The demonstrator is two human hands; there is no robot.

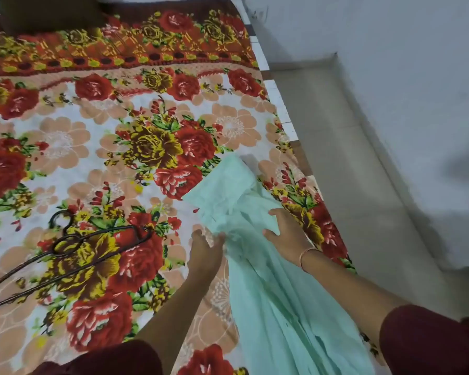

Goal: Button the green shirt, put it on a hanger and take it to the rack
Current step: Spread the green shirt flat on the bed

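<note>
Lying crumpled on floral plush blanket (pixel 65 147), rt side: thin mint-green shirt (pixel 268 293). L hand (pixel 205 250) fingers curled, pinching fabric edge. R hand (pixel 287 231) fingers spread, pressing cloth. Dark bent-wire hanger (pixel 65 243) well left.

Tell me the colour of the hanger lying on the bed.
The hanger is dark, nearly black; head view.

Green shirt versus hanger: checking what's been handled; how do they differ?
The green shirt is pale and rumpled; the hanger is dark and thin. The green shirt has the left hand and right hand on it; the hanger lies apart, untouched. Both rest on the floral bedspread.
</note>
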